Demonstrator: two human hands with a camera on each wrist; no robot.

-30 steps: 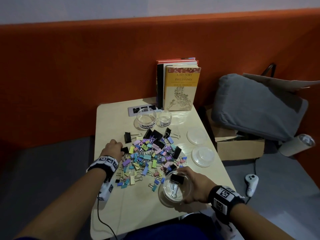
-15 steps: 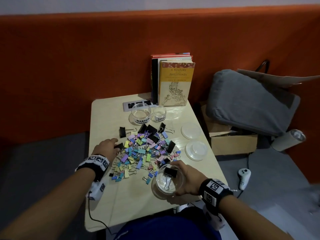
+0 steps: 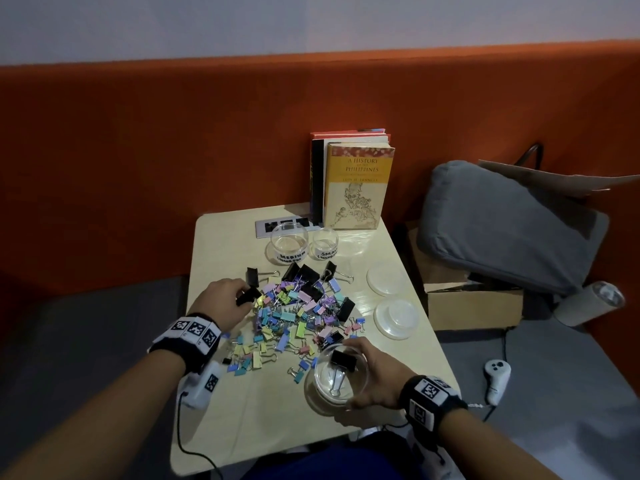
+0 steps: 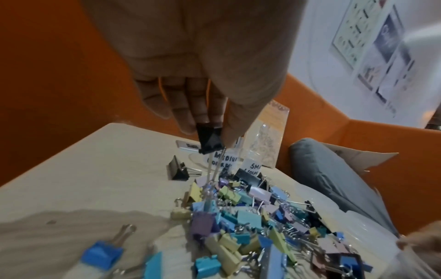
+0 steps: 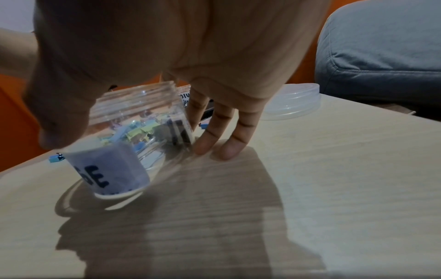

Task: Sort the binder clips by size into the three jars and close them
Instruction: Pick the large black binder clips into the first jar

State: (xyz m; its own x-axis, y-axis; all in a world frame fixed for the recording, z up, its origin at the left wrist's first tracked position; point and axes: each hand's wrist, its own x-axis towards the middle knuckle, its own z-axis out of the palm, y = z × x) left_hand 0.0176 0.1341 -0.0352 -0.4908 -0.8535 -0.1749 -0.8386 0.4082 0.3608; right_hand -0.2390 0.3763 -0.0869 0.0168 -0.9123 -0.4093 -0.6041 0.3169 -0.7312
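Note:
A heap of pastel and black binder clips [image 3: 298,313] lies mid-table. At its left edge my left hand [image 3: 242,297] pinches a large black clip [image 4: 210,140] by its body, its wire handles hanging down into the heap. My right hand [image 3: 360,372] grips the clear jar labelled large [image 3: 336,379] near the table's front edge and holds it tilted, as the right wrist view shows. One black clip [image 3: 343,360] lies inside it. The medium jar [image 3: 289,242] and the small jar [image 3: 325,243] stand open and empty at the back.
Two clear lids [image 3: 388,279] [image 3: 397,317] lie at the table's right side. Books [image 3: 356,185] stand at the back edge by a marker strip [image 3: 277,226]. Another large black clip [image 4: 179,170] lies left of the heap. A grey cushion [image 3: 502,223] and boxes sit off to the right.
My left hand has closed on the black clip at the heap's left edge and raised it slightly. The right hand keeps its hold on the large jar.

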